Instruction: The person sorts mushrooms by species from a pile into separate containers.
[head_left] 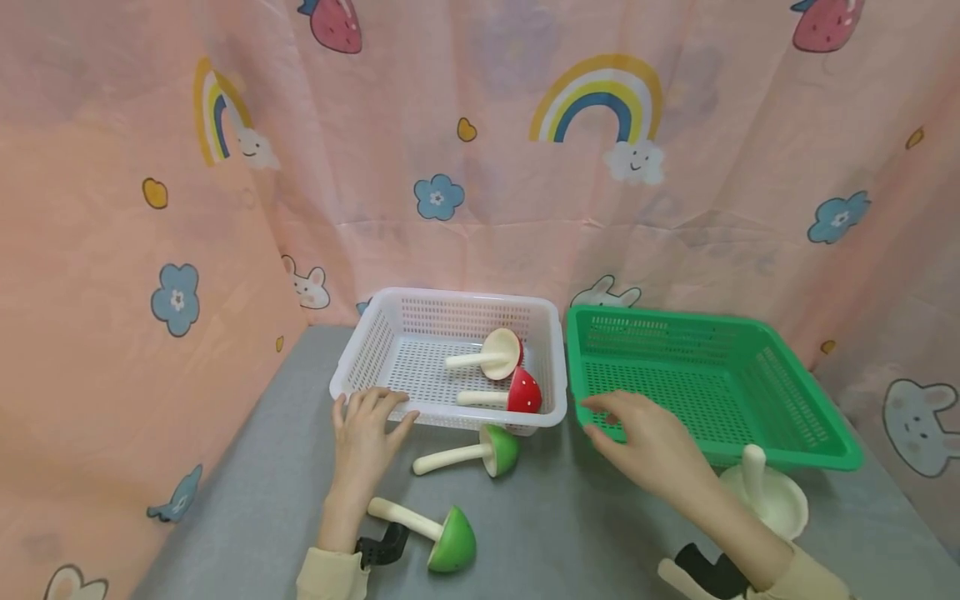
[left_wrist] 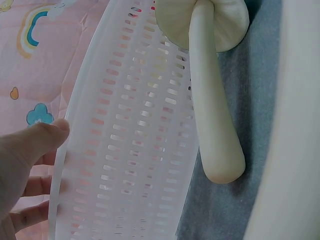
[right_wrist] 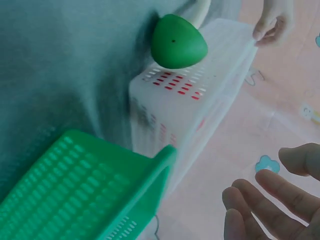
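While left fingers [left_wrist: 36, 186] grip a white basket [head_left: 450, 415], right fingers [right_wrist: 285, 191] spread, unclenched, near a green basket [head_left: 675, 317].

White basket [head_left: 420, 367]; green basket [head_left: 652, 392]. Red-capped mushroom [head_left: 513, 400], white-spotted, cream stem. Green-capped mushrooms [head_left: 489, 452] [head_left: 452, 542], stems cream. Table [head_left: 555, 533] grey. Curtain [head_left: 360, 150] peach-pink: multicoloured rainbows [head_left: 600, 79], blue flowers [head_left: 177, 321]. Sleeves [head_left: 330, 575] pale cream.

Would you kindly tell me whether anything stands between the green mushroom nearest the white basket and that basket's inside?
Yes: the near wall of the white basket, just beyond the green mushroom, stands in between.
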